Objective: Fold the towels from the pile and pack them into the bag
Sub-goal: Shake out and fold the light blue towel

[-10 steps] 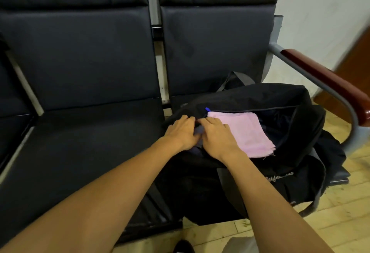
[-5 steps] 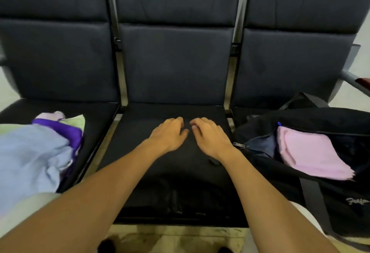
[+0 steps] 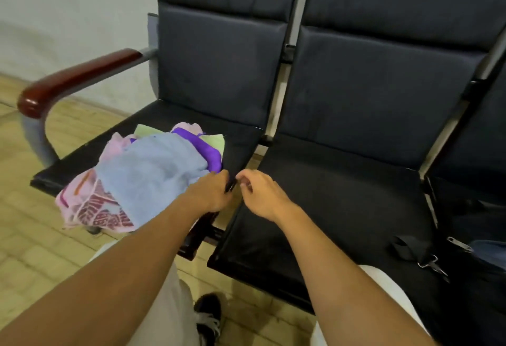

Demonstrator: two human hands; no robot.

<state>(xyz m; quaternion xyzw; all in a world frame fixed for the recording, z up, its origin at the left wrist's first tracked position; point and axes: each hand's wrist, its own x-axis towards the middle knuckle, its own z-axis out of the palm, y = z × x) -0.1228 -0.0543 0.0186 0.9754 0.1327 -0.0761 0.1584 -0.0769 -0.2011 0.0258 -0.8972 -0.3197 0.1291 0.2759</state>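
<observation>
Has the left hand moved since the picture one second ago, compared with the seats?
Yes. The left hand went leftward, from the bag on the right seat, across the middle seat, to the edge of the towel pile on the left seat.

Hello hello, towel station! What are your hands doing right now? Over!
Left hand at the edge of the blue towel atop the pile, grip unclear. Right hand loosely curled, holding nothing. Bag at far right. Nothing in the way.

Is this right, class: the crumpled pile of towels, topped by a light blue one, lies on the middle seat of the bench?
Not quite. In the head view the crumpled pile of towels, topped by the light blue towel, lies on the leftmost seat, beside the brown wooden armrest.
</observation>
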